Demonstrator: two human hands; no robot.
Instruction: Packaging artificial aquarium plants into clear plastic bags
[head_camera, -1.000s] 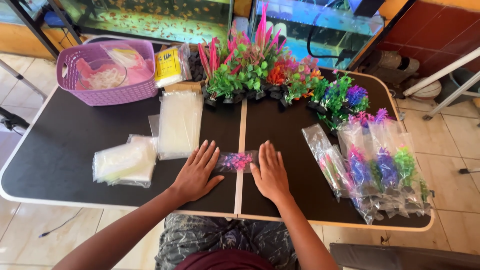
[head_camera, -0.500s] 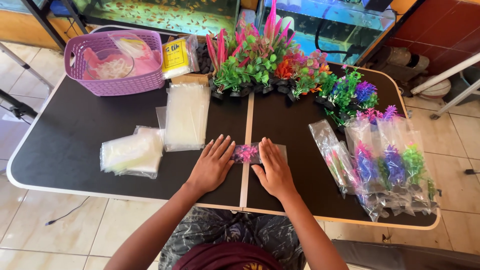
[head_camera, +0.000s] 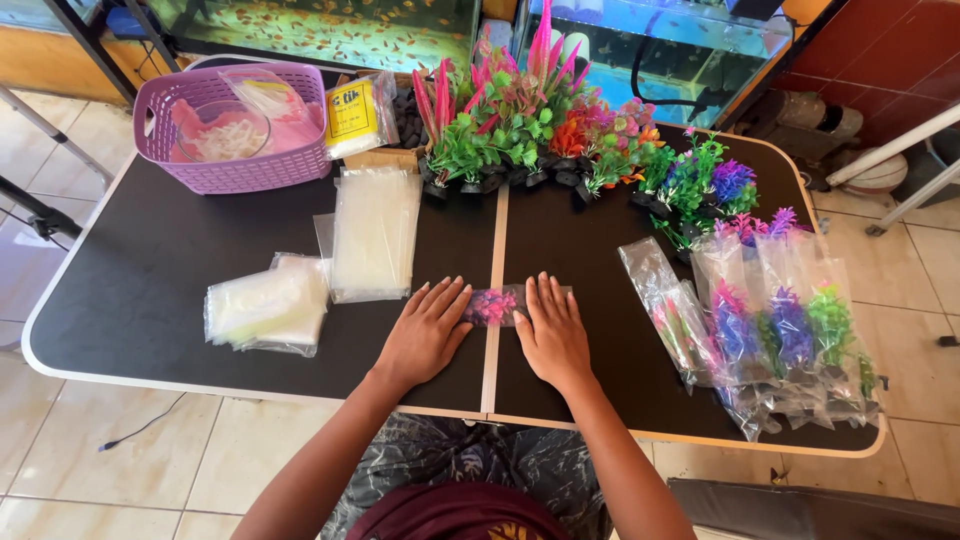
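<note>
Both hands flat on the black tabletop, palms down, close to the near edge. Left hand with fingers spread and released, gripping nothing, fingertips touching the left end of a small bagged pink plant. Right hand likewise open and pressed flat, fingers laid against the right end of the same bag. Bagged pink plant lying flat between the two hands, right over the pale seam down the middle of the tabletop.

Left of the hands, a tall stack of clear bags, and nearer the edge a second, squatter pile of clear bags, well apart from the left hand. At the far left corner, a lilac basket with plastic-wrapped items inside, and just beside it a yellow-labelled packet. Along the far side, a row of loose artificial plants in pink, green, orange and purple on dark bases. At the right, a heap of bagged plants, purple, pink and green, near the right hand but not touching. Beyond the tabletop, fish tanks.
</note>
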